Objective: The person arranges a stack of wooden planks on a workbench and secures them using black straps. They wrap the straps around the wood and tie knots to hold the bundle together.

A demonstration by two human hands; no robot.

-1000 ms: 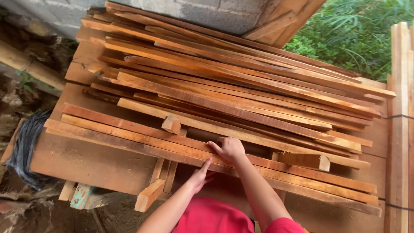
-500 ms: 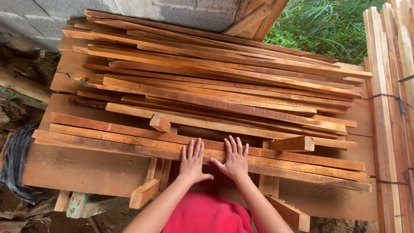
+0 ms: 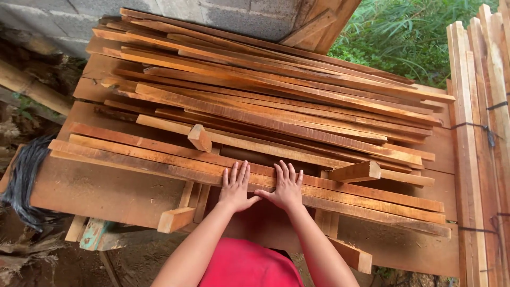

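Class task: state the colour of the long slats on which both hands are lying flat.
Reddish-orange wood slats, with paler streaks, under the left hand and right hand; head view.

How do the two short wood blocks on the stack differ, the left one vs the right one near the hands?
The left block is smaller and stubby, angled across the slats; the right block is longer and lies nearly along them. The left block sits farther up the pile from the left hand; the right block lies just beside the right hand. Both are loose reddish offcuts resting on top.
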